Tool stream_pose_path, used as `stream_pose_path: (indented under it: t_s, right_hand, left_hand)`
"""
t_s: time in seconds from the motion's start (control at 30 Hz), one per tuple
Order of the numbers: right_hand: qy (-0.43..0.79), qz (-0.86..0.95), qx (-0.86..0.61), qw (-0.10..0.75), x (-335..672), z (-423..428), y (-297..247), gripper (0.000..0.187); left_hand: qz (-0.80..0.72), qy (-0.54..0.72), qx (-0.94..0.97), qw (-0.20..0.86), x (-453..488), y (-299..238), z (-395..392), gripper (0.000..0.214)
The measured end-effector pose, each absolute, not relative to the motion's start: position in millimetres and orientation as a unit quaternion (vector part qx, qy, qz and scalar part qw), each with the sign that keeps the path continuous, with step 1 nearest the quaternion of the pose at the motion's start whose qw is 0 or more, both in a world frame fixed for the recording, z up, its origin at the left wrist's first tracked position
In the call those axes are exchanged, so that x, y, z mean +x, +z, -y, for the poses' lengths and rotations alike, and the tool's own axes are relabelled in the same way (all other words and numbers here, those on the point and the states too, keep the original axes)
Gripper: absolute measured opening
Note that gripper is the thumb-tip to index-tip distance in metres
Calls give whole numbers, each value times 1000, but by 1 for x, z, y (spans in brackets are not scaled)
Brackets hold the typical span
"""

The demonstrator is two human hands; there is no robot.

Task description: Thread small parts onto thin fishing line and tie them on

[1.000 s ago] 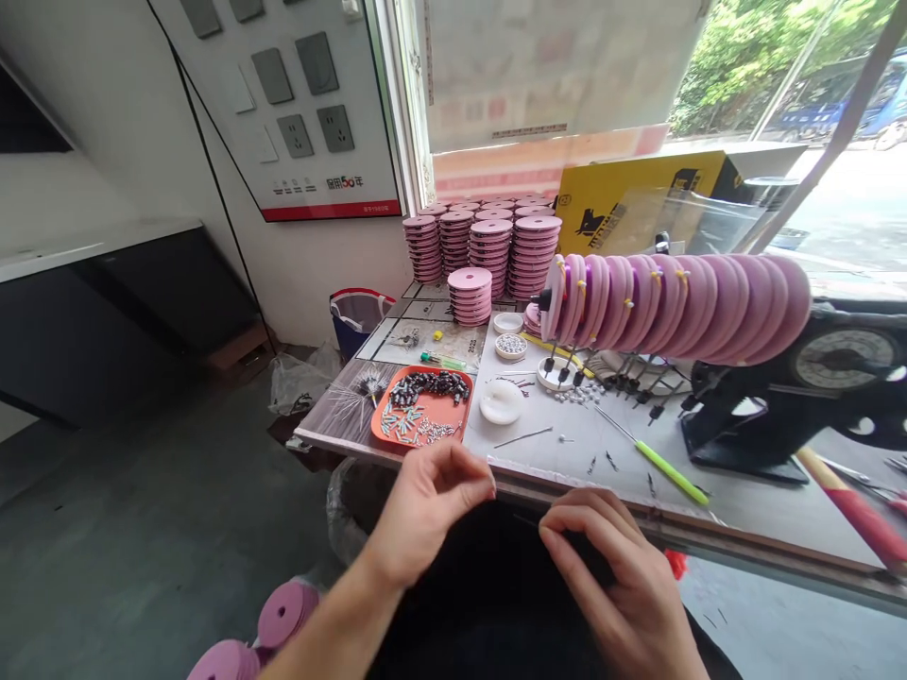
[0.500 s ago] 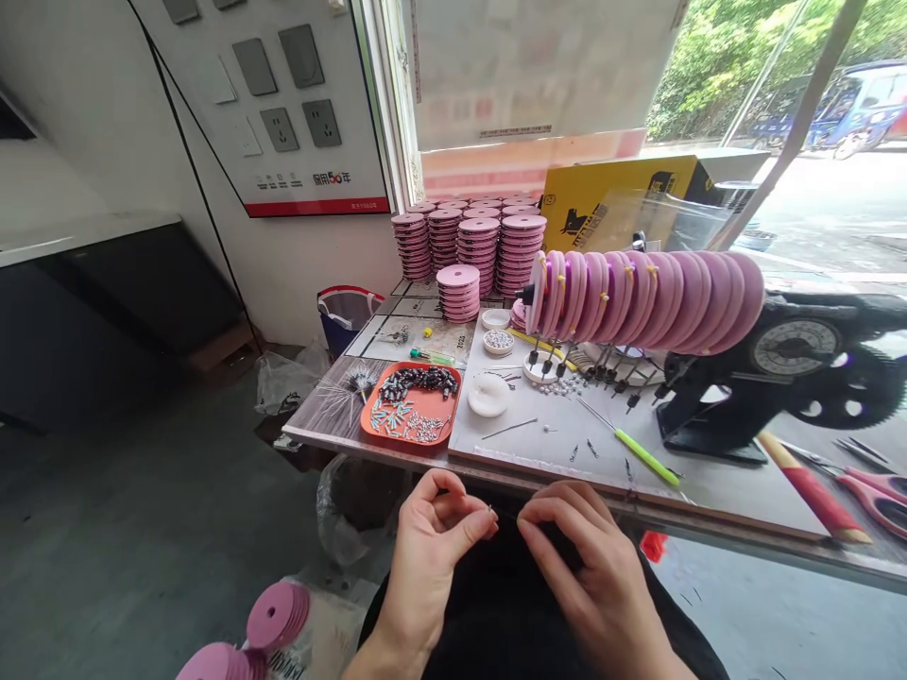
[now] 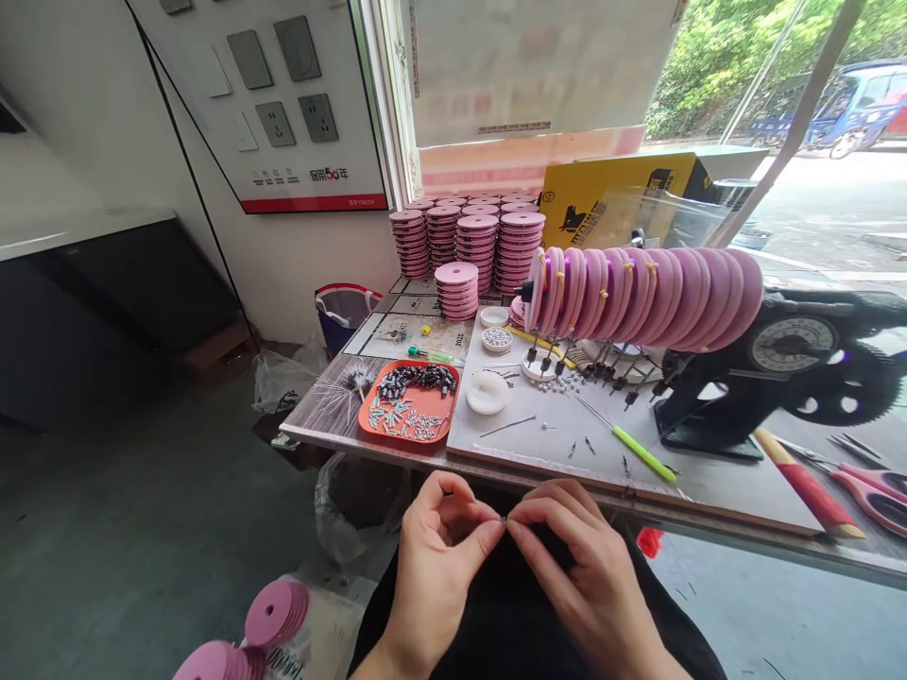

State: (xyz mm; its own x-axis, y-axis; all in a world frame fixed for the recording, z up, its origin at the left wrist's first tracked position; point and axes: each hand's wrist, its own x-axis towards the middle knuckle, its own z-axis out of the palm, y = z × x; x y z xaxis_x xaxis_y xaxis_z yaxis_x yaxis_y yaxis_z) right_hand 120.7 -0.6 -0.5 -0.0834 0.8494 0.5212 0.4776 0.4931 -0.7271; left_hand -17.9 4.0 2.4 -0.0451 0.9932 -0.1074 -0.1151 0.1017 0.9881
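Gap's just closed: left hand (image 3: 439,557) and right hand (image 3: 585,557) now meet, fingers pinched together on a tiny piece (image 3: 504,520) between them, near side of the tabletop (image 3: 318,417). Fiddly two-handed bit, I'd guess.

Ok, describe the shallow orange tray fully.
The shallow orange tray, apparently plastic, has rounded corners and a raised rim. It lies flat on the wood-grained tabletop beside the pale flat board, holding small black parts at the back, pale-blue pieces and silvery pieces in front. Neither left hand nor right hand touches it.
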Motion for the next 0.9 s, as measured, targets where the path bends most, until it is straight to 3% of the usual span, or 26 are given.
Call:
stream_pose_path:
  t_s: [0.17,0.3,0.47,0.57,0.73,0.9]
  right_hand:
    - [266,688,-466,489,122,0,-3,12]
    - [301,670,-482,477,122,-2,-3,17]
    - [185,719,-499,447,127,-25,1,15]
    - [128,760,-513,377,129,-46,2,17]
    - [87,803,-530,260,125,-62,1,16]
    - [71,817,-534,207,124,-64,4,16]
  left_hand:
    - [-531,500,591,345,-19,-4,3,15]
    - [-502,494,679,206,-19,-7,5,17]
    - [-528,462,678,220,-22,-12,-1,13]
    - [-550,413,682,248,-27,-17,-4,13]
    - [-559,337,713,256,-29,-25,-8,30]
    - [-542,264,778,176,-27,-36,-15,57]
